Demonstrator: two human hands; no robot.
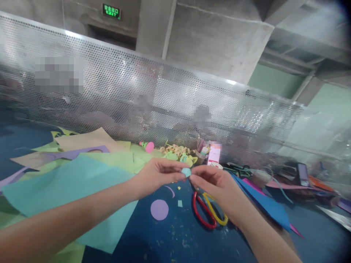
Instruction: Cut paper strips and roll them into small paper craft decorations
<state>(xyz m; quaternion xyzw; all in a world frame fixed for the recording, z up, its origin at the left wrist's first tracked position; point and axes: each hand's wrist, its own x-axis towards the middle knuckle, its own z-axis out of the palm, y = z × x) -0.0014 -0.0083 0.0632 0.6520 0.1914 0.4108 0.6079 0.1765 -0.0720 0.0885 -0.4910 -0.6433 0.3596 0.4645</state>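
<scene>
A small light-blue paper piece (pixel 186 172) is pinched between the fingertips of my left hand (pixel 159 174) and my right hand (pixel 211 180), above the dark blue table. Scissors (pixel 204 215) with one red and one yellow handle lie beneath my right hand, their blades mostly hidden. On the table below my left hand rest a purple paper circle (pixel 159 210), a thin purple curved strip (pixel 171 191) and a small pale-blue square (pixel 180 203). My left forearm passes over a large light-blue sheet (pixel 90 190).
Green, beige and purple sheets (pixel 82 140) spread at the left. Small paper cutouts (pixel 178 149) and a lit phone (pixel 214 153) stand before a perforated metal screen (pixel 175 98). Blue sheets (pixel 264 202) and another phone (pixel 302 174) are at the right.
</scene>
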